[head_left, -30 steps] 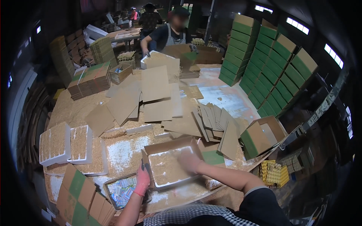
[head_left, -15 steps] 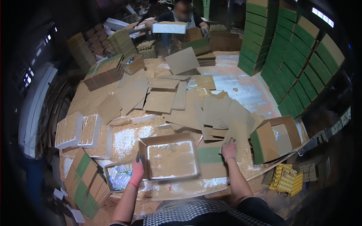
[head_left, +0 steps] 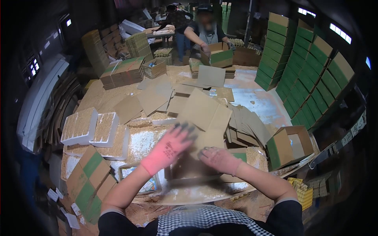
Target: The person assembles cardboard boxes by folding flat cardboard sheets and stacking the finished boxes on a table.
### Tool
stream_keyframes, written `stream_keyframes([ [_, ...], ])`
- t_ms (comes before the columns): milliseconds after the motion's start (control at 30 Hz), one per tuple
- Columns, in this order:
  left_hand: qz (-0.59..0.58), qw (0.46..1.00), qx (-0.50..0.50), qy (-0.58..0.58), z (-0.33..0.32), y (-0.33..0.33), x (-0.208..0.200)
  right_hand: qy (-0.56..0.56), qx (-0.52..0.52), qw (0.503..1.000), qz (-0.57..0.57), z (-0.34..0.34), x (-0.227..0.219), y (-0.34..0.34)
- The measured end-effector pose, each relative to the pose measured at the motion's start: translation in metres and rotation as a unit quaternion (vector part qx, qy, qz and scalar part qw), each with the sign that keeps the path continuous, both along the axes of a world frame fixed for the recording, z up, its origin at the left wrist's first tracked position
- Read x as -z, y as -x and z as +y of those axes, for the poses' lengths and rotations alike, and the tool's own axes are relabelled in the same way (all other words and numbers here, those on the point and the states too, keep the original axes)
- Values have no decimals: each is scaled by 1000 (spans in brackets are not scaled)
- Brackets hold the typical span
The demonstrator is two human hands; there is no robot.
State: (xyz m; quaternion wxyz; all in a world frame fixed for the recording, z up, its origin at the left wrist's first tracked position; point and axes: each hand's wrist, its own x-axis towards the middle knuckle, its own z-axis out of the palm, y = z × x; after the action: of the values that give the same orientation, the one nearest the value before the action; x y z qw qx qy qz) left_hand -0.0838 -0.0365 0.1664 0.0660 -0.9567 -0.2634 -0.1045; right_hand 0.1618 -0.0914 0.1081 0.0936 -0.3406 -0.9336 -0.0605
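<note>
My left hand point(head_left: 171, 144), in a pink glove, hovers with its fingers spread above a shallow brown cardboard box point(head_left: 188, 172) at the table's near edge and holds nothing. My right hand point(head_left: 219, 159), in a dusty pink glove, lies on the box's right part, beside its green-sided flap point(head_left: 241, 155). Its fingers point left, and motion blur hides whether they grip anything. A large loose cardboard sheet point(head_left: 205, 113) lies just beyond both hands. The inside of the box is mostly covered by my hands.
Sawdust-filled white foam trays point(head_left: 80, 126) sit at the left, folded green-and-brown boxes point(head_left: 88, 177) at the lower left. An open box point(head_left: 289, 145) stands at the right, before stacked green boxes point(head_left: 311, 59). A person point(head_left: 204, 33) at the back holds a box point(head_left: 215, 55).
Both hands have left the sides of the shallow box and come together above it. The left hand has risen with its fingers spread. The view has tilted down, closer to the table.
</note>
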Motion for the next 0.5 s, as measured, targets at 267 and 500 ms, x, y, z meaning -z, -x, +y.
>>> stream_keyframes([
  [267,75,952,77,287,-25,25,144,213,46,957,-190,-23,75,21],
  [500,-154,971,-63,173,-15,47,144,280,375,735,491,-20,45,-50],
])
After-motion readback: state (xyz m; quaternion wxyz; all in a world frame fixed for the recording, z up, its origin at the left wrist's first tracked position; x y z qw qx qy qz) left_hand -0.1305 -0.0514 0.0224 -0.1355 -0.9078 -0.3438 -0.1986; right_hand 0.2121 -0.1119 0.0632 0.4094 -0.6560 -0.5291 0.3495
